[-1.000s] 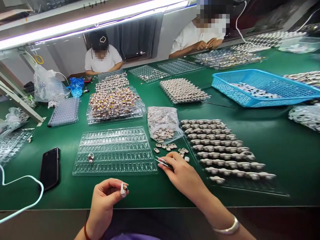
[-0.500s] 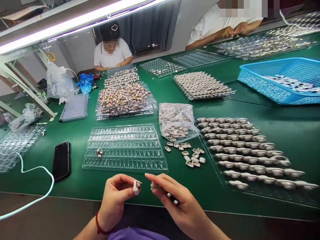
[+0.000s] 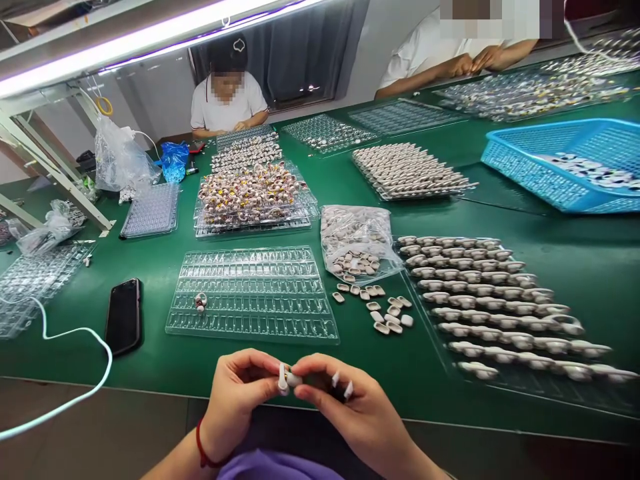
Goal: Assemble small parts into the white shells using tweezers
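Note:
My left hand (image 3: 237,387) pinches a small off-white earphone part (image 3: 283,381) between thumb and fingers, above the near edge of the bench. Against its right side, my right hand (image 3: 350,400) presses a small beige cap (image 3: 294,379), held by thumb and forefinger. Tucked in the right palm is a dark tool with two white tips (image 3: 349,390); its kind is mostly hidden. Ahead of my hands lies a clear plastic tray (image 3: 255,327) with one earphone part (image 3: 201,302) in it. Loose beige caps (image 3: 381,327) lie to its right, by an open bag (image 3: 355,230) of them.
A tray of rows of grey-beige parts (image 3: 470,311) stands at right, a blue basket (image 3: 565,193) behind it. Stacked trays of parts (image 3: 253,193) stand farther back. A phone (image 3: 123,317) and a white cable (image 3: 75,400) lie left. Two people (image 3: 227,107) work across the bench.
My right hand has moved left and brought the beige cap onto the earphone part in my left hand; before, they were apart. The view has shifted slightly.

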